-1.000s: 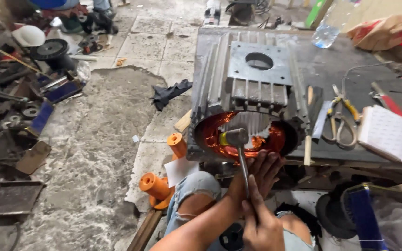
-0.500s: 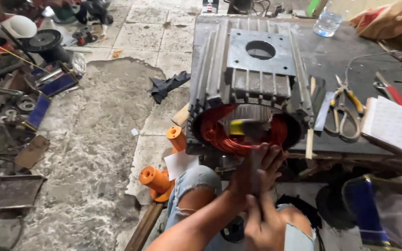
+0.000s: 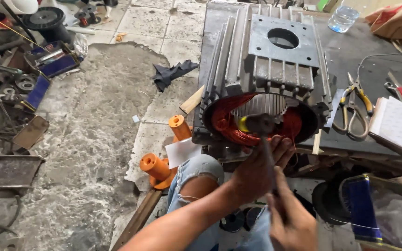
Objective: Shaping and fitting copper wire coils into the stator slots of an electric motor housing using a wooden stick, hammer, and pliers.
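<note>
A large grey finned motor housing (image 3: pixel 275 60) lies on the dark bench (image 3: pixel 350 60), its open end toward me. Reddish copper windings (image 3: pixel 226 125) line the opening. A hammer's metal head (image 3: pixel 260 123) sits at the mouth of the opening, against the windings. My right hand (image 3: pixel 294 223) grips the hammer's handle low in the view. My left hand (image 3: pixel 254 172) rests with spread fingers on the lower rim of the opening, just beside the handle, and holds nothing. My bent knee in torn jeans (image 3: pixel 196 172) is below the motor.
Yellow-handled scissors (image 3: pixel 354 109), a white notebook (image 3: pixel 398 128) and a water bottle (image 3: pixel 343 18) lie on the bench to the right. Orange spools (image 3: pixel 154 165) and a black rag (image 3: pixel 173 74) are on the floor. Scrap metal (image 3: pixel 19 83) piles up at the left. A blue can (image 3: pixel 361 207) stands at lower right.
The hammer blurred in a short swing at the windings and its head is back at the opening. My left hand has stayed on the rim. The view has shifted slightly.
</note>
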